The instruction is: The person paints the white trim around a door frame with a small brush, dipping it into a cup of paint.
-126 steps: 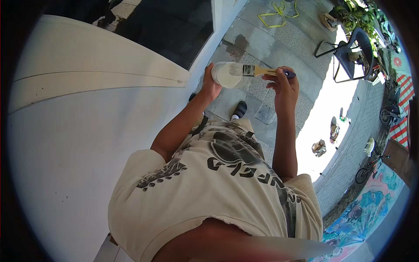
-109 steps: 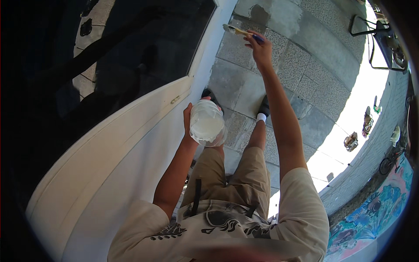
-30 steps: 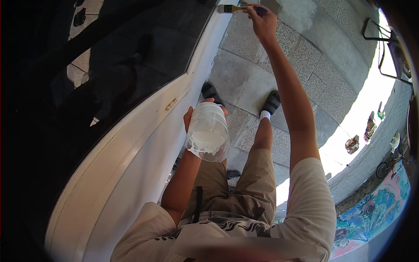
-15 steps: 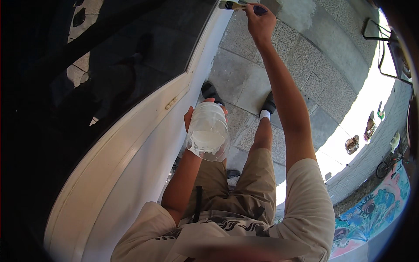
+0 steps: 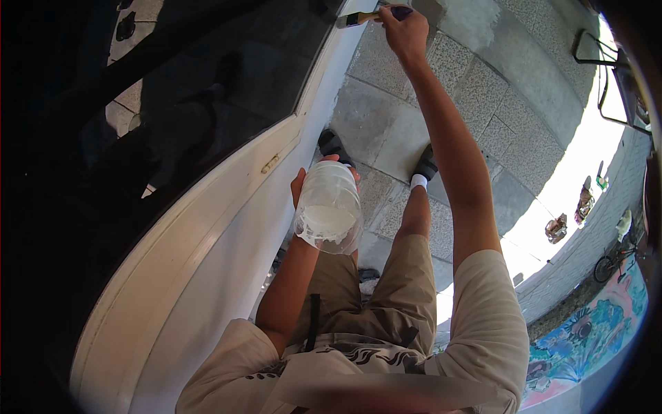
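My right hand is closed round the handle of a paintbrush, its arm stretched far forward. The brush's pale bristles lie against or very close to the white frame beside the dark glass; contact is hard to tell. My left hand cups a clear plastic container that looks like a cut-off bottle, tilted with its open rim toward me. White paint sits inside it and smears the rim. Most of my left fingers are hidden behind the container.
Dark reflective glass fills the left side, bordered by the white frame with a small hinge. Grey paving lies under my feet. At right are a metal-framed chair, small objects on sunlit ground, a bicycle and a painted wall.
My right hand has shifted slightly left and a little nearer, carrying the brush tip onto or over the white frame's edge. The left hand and container have stayed put.
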Demonstrator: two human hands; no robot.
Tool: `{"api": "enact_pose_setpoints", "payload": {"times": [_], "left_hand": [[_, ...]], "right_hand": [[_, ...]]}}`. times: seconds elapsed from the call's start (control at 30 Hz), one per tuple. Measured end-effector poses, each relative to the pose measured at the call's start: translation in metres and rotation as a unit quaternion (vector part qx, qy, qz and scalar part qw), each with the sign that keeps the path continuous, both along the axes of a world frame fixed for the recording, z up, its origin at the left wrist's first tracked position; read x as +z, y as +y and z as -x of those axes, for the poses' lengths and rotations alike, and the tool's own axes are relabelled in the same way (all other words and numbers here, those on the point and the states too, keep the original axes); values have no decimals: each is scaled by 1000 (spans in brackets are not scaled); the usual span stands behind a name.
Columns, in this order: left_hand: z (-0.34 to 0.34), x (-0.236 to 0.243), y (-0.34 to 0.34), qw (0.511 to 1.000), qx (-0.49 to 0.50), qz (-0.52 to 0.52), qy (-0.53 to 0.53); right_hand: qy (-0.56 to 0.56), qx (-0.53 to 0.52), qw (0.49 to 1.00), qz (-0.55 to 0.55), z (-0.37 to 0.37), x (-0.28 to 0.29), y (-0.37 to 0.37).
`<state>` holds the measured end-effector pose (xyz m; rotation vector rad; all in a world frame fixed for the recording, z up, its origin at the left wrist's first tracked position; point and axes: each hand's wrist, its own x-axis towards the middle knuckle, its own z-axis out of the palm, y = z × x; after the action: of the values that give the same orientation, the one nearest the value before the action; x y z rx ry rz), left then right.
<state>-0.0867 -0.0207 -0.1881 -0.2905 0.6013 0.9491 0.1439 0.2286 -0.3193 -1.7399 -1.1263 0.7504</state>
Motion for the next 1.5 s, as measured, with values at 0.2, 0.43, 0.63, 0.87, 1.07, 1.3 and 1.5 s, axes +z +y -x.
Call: {"api": "enact_pose_setpoints", "payload": {"times": [0.2,0.43,0.63,0.87,1.07,1.3,1.5], "left_hand": [[3,-1,-1,1000,3,5,6],[2,-4,-4,1000,-8,-13,15],[0,3,-2,1000,-3,-5,13],[-3,-1,-4,1000,-4,-19,11],[-4,1,-4,1000,-3,-8,27],[-6,0,-1,1000,-10,-22,-6],[-1,0,-3,1000,-6,-14,6]], "right_hand": [[-74,-69,994,27,-35,11,55],[13,-93,988,-123,-11,2,22],[-28,-9,993,-118,-7,-6,1],[145,-191,967,-87,9,-12,13],[184,-265,940,-112,20,-12,10],[291,-293,905,-101,26,-25,14],[391,-338,846,-131,38,-11,18]]}}
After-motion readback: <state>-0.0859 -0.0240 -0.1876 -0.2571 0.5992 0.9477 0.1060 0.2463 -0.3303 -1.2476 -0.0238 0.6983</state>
